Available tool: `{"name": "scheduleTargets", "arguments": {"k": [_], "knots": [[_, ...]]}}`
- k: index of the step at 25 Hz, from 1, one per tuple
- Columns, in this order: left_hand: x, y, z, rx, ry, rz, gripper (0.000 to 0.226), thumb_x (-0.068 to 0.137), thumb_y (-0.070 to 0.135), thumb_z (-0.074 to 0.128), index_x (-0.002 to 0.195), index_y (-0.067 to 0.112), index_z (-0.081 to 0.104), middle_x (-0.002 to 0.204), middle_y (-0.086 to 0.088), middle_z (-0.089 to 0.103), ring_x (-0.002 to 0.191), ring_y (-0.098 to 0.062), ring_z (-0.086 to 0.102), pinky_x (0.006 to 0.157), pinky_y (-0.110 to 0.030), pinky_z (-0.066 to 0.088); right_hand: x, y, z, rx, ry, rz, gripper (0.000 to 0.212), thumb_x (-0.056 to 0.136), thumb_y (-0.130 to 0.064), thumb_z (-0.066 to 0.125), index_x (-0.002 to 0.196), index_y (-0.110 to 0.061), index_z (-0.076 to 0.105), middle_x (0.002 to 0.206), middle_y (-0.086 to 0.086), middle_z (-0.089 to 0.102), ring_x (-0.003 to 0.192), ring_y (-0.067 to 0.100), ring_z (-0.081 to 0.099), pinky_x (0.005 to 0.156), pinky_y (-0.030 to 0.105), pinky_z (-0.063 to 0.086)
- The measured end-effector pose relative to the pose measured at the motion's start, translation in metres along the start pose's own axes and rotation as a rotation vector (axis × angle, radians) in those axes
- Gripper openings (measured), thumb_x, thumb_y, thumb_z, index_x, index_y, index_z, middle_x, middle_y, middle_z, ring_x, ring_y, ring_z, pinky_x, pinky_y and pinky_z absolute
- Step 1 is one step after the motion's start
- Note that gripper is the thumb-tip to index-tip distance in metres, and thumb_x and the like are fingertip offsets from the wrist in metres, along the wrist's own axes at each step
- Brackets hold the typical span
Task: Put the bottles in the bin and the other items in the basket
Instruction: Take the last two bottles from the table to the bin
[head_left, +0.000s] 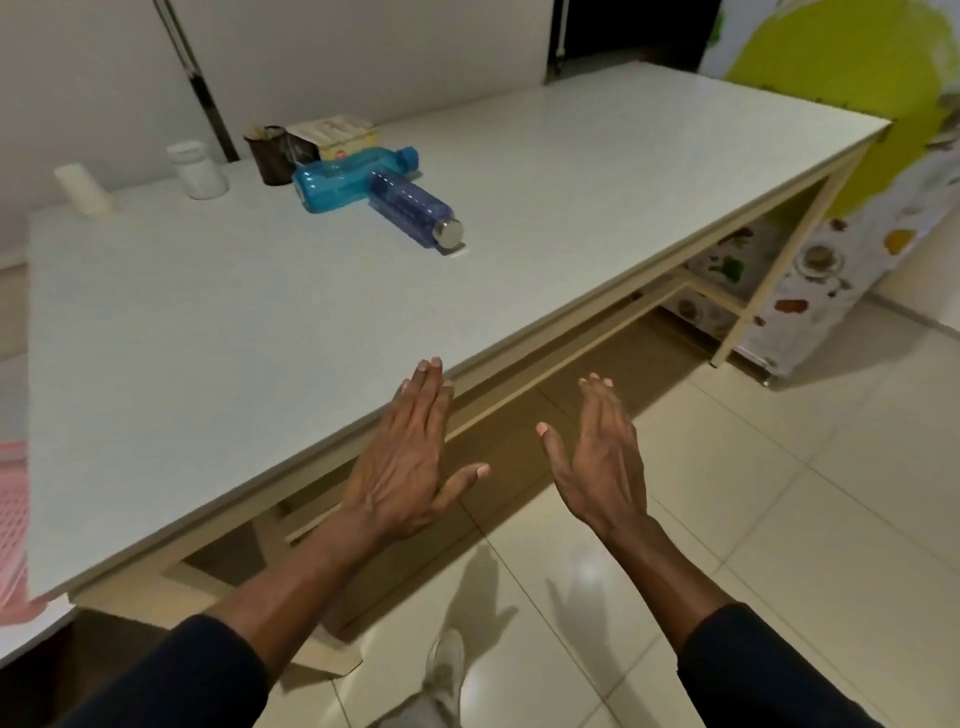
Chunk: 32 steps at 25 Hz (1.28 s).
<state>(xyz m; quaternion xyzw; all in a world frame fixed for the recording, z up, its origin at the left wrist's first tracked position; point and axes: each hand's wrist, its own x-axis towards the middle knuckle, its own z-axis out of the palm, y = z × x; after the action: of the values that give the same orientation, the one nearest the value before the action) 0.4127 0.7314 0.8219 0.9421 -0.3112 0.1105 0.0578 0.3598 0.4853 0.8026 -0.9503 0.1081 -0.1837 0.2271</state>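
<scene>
Bottles, two of them, lie on their sides on the worktop, well ahead of both hands and a little to the left of the left hand. The teal bottle is the farther one, its blue cap pointing right. The violet bottle touches its side and points its silver cap back towards the hands.

Beyond the teal bottle and just beside it stand a dark cup and a pale box. Farther left are a white jar and, well apart from it, a white tube, too blurred to identify.

Both hands are flat and hold nothing, fingers straight and close together, thumbs spread inward towards each other. The left hand's fingertips reach over the near edge of the worktop. The right hand hangs beside it over the tiled floor, clear of the worktop.

Far left of the left hand, at the frame's edge, a pink meshed thing shows, probably the basket.

Below the hands a pale shoe stands on the floor.
</scene>
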Motion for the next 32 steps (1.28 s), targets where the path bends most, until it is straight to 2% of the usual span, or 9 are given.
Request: {"name": "scheduleTargets", "arguments": {"k": [3, 6, 8, 14, 16, 19, 24, 28, 32], "knots": [[0.031, -0.031, -0.017, 0.020, 0.091, -0.057, 0.104, 0.101, 0.081, 0.027, 0.169, 0.004, 0.010, 0.178, -0.015, -0.011, 0.165, -0.023, -0.015, 0.135, -0.045, 0.004, 0.061, -0.030, 0.004, 0.047, 0.024, -0.080, 0.076, 0.099, -0.058, 0.045, 0.155, -0.008, 0.030, 0.164, 0.016, 0.034, 0.155, 0.028, 0.024, 0.127, 0.046, 0.025], [0.071, -0.068, -0.024, 0.011, 0.100, -0.150, 0.104, 0.099, 0.083, 0.027, 0.170, 0.011, 0.006, 0.178, -0.008, -0.015, 0.161, -0.015, -0.026, 0.129, -0.034, -0.013, 0.121, -0.060, 0.012, 0.057, -0.001, -0.156, 0.078, 0.101, -0.059, 0.045, 0.158, -0.009, 0.027, 0.167, 0.016, 0.028, 0.157, 0.028, 0.020, 0.127, 0.048, 0.025], [0.102, -0.095, -0.024, -0.011, 0.085, -0.209, 0.106, 0.096, 0.086, 0.025, 0.171, 0.016, 0.002, 0.177, -0.004, -0.019, 0.159, -0.013, -0.028, 0.125, -0.030, -0.018, 0.158, -0.073, 0.018, 0.051, 0.012, -0.201, 0.077, 0.102, -0.056, 0.045, 0.160, -0.010, 0.024, 0.169, 0.014, 0.024, 0.158, 0.028, 0.018, 0.127, 0.047, 0.024], [0.193, -0.186, -0.032, -0.004, 0.094, -0.306, 0.106, 0.095, 0.086, 0.024, 0.171, 0.013, 0.008, 0.179, -0.009, -0.007, 0.166, -0.025, -0.005, 0.131, -0.036, -0.002, 0.274, -0.103, 0.036, -0.004, -0.018, -0.240, 0.077, 0.103, -0.054, 0.047, 0.163, -0.012, 0.021, 0.171, 0.010, 0.019, 0.159, 0.025, 0.016, 0.129, 0.042, 0.020], [0.215, -0.215, -0.035, 0.038, 0.089, -0.334, 0.108, 0.095, 0.087, 0.019, 0.170, 0.010, 0.011, 0.179, -0.012, -0.002, 0.166, -0.027, -0.001, 0.130, -0.037, -0.002, 0.307, -0.116, 0.048, 0.001, -0.026, -0.239, 0.076, 0.103, -0.053, 0.048, 0.161, -0.010, 0.025, 0.169, 0.013, 0.025, 0.157, 0.028, 0.020, 0.128, 0.042, 0.020], [0.243, -0.249, -0.034, 0.108, 0.026, -0.344, 0.109, 0.094, 0.085, 0.020, 0.169, 0.006, 0.014, 0.179, -0.015, 0.002, 0.166, -0.029, 0.001, 0.129, -0.036, -0.003, 0.344, -0.135, 0.067, 0.034, -0.058, -0.229, 0.075, 0.098, -0.052, 0.058, 0.155, -0.007, 0.037, 0.159, 0.016, 0.041, 0.147, 0.033, 0.038, 0.121, 0.045, 0.032], [0.300, -0.299, -0.024, 0.146, -0.041, -0.391, 0.103, 0.099, 0.076, 0.041, 0.169, 0.008, 0.012, 0.179, -0.014, 0.003, 0.166, -0.030, 0.004, 0.127, -0.035, -0.003, 0.409, -0.157, 0.106, -0.027, -0.127, -0.285, 0.074, 0.091, -0.060, 0.064, 0.145, -0.014, 0.043, 0.143, 0.011, 0.054, 0.125, 0.029, 0.054, 0.102, 0.044, 0.049], [0.348, -0.324, -0.013, 0.166, -0.090, -0.452, 0.095, 0.099, 0.057, 0.064, 0.167, 0.009, 0.019, 0.177, -0.016, 0.015, 0.164, -0.033, 0.013, 0.132, -0.041, 0.011, 0.455, -0.164, 0.131, -0.102, -0.222, -0.297, 0.079, 0.085, -0.068, 0.068, 0.140, -0.018, 0.042, 0.135, 0.009, 0.056, 0.118, 0.026, 0.058, 0.092, 0.040, 0.053], [0.400, -0.348, -0.008, 0.168, -0.163, -0.538, 0.095, 0.094, 0.047, 0.076, 0.164, 0.013, 0.023, 0.174, -0.014, 0.021, 0.162, -0.032, 0.019, 0.131, -0.045, 0.020, 0.486, -0.165, 0.146, -0.073, -0.353, -0.318, 0.073, 0.084, -0.074, 0.063, 0.131, -0.024, 0.039, 0.119, 0.002, 0.059, 0.097, 0.016, 0.059, 0.081, 0.033, 0.052]]}}
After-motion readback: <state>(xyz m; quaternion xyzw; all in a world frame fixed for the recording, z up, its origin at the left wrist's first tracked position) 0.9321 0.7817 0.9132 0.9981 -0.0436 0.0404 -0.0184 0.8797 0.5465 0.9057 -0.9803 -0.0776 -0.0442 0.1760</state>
